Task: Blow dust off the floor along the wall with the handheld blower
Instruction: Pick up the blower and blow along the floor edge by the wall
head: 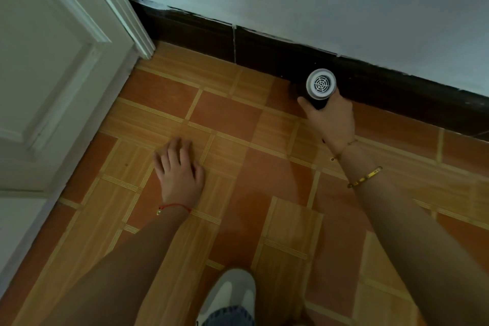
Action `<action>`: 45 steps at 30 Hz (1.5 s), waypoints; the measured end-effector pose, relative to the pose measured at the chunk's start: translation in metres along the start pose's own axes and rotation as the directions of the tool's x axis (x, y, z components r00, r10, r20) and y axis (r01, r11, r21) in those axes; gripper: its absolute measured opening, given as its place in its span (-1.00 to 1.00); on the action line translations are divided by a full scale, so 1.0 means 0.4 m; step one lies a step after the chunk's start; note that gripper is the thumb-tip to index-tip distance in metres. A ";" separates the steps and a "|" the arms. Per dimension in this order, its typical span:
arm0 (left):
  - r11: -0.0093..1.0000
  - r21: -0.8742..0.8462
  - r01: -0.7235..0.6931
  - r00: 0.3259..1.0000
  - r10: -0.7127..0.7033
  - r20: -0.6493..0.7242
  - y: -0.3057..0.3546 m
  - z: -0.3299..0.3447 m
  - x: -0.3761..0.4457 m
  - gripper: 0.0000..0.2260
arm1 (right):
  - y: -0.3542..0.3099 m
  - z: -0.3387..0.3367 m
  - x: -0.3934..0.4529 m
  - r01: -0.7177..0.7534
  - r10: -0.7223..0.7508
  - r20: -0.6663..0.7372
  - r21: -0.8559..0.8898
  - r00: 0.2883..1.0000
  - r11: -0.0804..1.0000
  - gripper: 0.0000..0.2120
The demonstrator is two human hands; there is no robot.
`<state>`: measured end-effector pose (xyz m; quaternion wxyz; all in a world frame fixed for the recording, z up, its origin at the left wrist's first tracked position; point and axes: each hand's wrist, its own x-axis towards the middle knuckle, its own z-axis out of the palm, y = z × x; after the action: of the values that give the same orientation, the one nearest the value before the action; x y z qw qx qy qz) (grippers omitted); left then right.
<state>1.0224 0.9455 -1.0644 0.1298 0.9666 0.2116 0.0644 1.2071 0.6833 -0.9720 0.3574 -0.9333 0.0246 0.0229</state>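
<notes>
Ahead, I see open floor (227, 119) bounded by the dark baseboard (264, 53) from 11 to 3 o'clock. At 1 o'clock my right hand (332, 122) grips the handheld blower (320, 86) beside that baseboard. My left hand (180, 171) lies spread, flat on the tiles at 11.

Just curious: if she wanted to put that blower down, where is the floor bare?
Bare tiles lie between the left hand and right hand, and toward the door. It is crowded where the blower meets the baseboard.
</notes>
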 end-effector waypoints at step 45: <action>0.888 -0.076 -0.454 0.886 0.459 0.064 0.262 0.043 -0.029 -0.63 | 0.197 -0.184 -0.295 -0.132 0.132 -0.005 -0.007 0.991 0.991 -0.50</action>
<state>1.0562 0.8447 -1.0524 0.1477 0.9867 -0.0288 0.0607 1.0863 0.5789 -0.9626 0.3518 -0.9310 0.0870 0.0446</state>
